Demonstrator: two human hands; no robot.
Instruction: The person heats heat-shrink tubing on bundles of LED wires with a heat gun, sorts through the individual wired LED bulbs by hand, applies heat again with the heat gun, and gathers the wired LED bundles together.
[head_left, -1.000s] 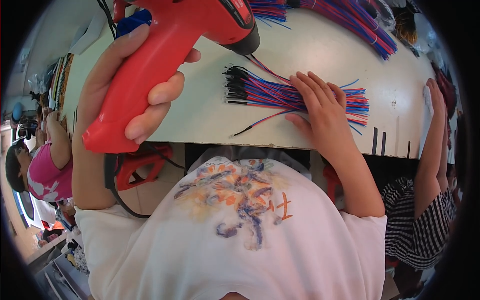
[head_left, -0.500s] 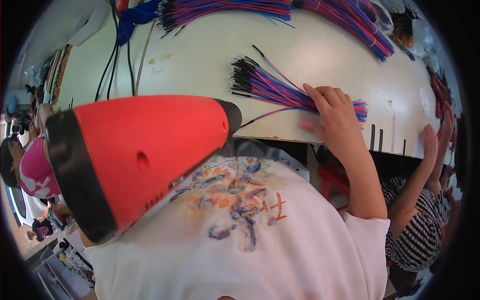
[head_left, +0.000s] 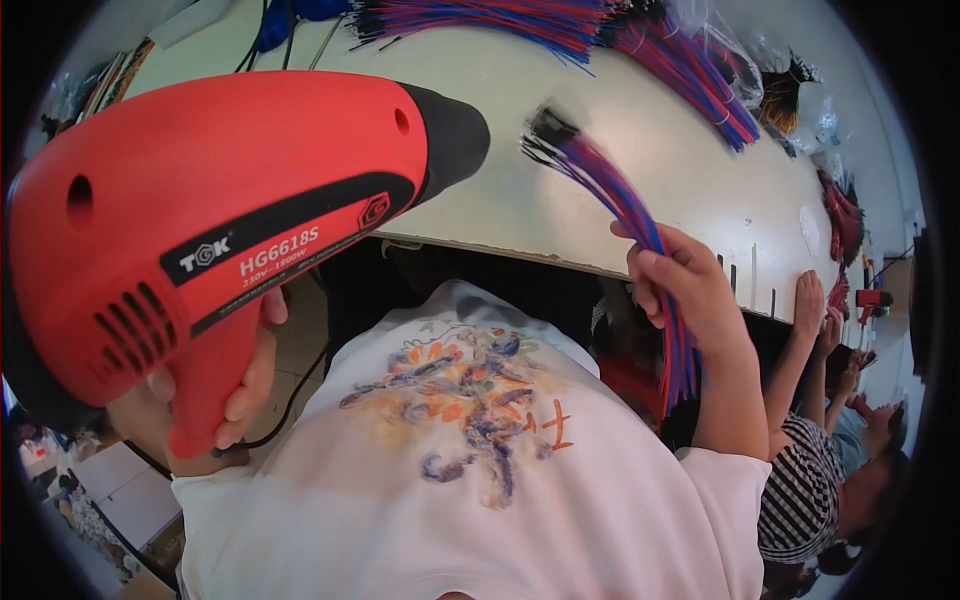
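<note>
Red heat gun point(head_left: 230, 230) raised, black nozzle toward lifted red-blue wire bundle point(head_left: 620, 205).

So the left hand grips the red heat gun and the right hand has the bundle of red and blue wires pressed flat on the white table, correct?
Not quite. In the head view the right hand holds the bundle of red and blue wires lifted off the white table, gripped in its fist, not pressed flat. The left hand does grip the red heat gun.

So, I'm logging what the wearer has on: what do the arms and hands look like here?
Both hands are bare, with no gloves, rings or watch visible. The left hand and right hand come from bare forearms; short white T-shirt sleeves end near the shoulders.
</note>
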